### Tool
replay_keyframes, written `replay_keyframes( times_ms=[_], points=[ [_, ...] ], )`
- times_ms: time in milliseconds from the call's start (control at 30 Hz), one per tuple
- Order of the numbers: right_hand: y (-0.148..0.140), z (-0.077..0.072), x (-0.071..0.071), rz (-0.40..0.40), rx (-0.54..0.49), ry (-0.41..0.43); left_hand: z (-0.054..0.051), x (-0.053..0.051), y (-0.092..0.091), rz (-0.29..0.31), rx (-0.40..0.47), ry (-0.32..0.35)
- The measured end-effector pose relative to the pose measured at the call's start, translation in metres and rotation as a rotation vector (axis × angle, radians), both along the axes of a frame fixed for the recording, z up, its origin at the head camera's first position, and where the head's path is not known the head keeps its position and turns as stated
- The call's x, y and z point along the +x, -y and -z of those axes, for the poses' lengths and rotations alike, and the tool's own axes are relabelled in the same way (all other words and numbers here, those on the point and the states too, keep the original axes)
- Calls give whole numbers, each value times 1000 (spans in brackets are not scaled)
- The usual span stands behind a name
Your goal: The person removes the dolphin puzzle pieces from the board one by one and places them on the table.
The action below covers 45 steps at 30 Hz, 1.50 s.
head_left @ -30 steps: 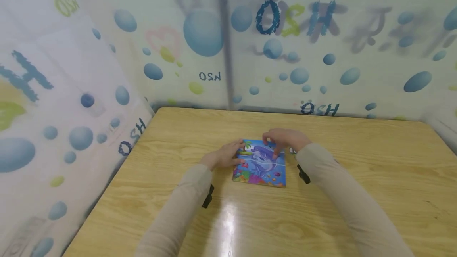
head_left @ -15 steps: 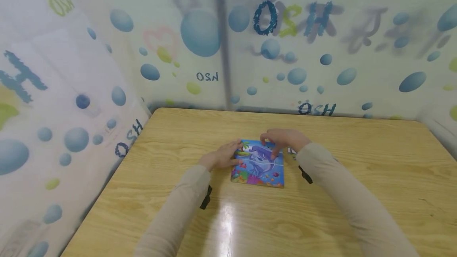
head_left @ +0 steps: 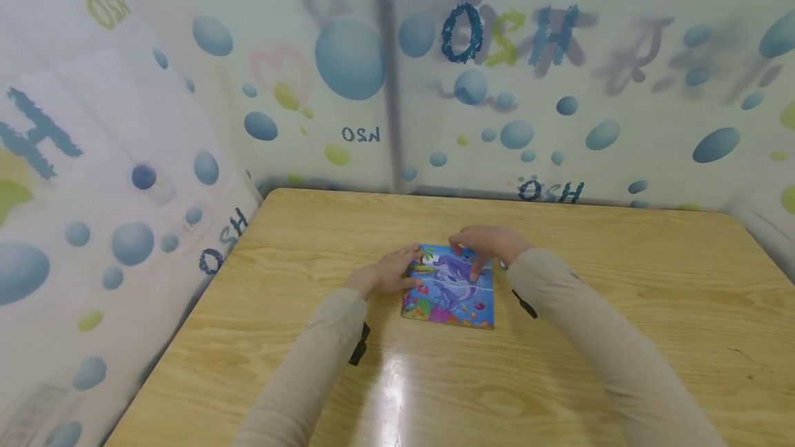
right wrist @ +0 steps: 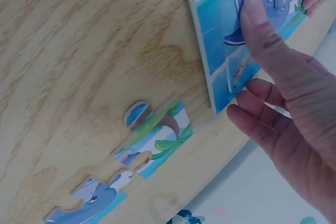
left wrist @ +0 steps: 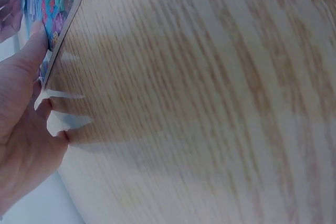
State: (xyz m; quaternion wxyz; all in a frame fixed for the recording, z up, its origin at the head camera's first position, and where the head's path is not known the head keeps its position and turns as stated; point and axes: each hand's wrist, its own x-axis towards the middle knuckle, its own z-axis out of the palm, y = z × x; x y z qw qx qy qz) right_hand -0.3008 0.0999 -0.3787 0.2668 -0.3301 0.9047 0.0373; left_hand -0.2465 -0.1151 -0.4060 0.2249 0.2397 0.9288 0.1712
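A square jigsaw puzzle point(head_left: 450, 299) with a dolphin and sea picture lies flat on the wooden table. My left hand point(head_left: 385, 272) rests at its left side, the thumb point(left wrist: 35, 43) on the picture and the other fingers fairly straight along the edge. From the far right corner my right hand point(head_left: 497, 243) holds the puzzle: its thumb point(right wrist: 256, 11) presses on the dolphin area while the bent fingers meet the far edge. In the right wrist view, a palm-tree piece point(right wrist: 168, 137) and a blue dolphin piece point(right wrist: 94, 201) lie loose beside the puzzle.
The wooden table point(head_left: 323, 226) extends well to both sides of the puzzle. Behind it and on the left hangs a pale, bubble-printed curtain point(head_left: 279, 88). Most of the loose pieces are hidden behind the right forearm point(head_left: 596, 323) in the head view.
My right hand and forearm have shifted slightly left over the puzzle, covering more of the loose pieces. The left hand stays in place on the puzzle, which looks unmoved.
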Motion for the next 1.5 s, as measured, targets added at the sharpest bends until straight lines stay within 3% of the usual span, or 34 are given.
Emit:
replay_keyframes(
  times_ms=[100,333,567,733,1000,1267,1500],
  points=[
    [-2,0,2,28,-40,16,1,0,-1,4,4,1],
    [-13,4,8,135,-262,67,1,1,0,11,-13,-5],
    [-18,7,13,210,-283,62,3,1,-1,31,-20,-6],
    [-21,6,21,227,-332,42,2,2,-1,32,6,-8],
    [-26,8,28,217,-504,71,4,-1,3,30,22,-36],
    [-60,11,27,321,-716,173,4,-1,0,29,25,-18],
    [-110,1,35,478,-749,165,5,0,0,25,29,-23]
  ],
)
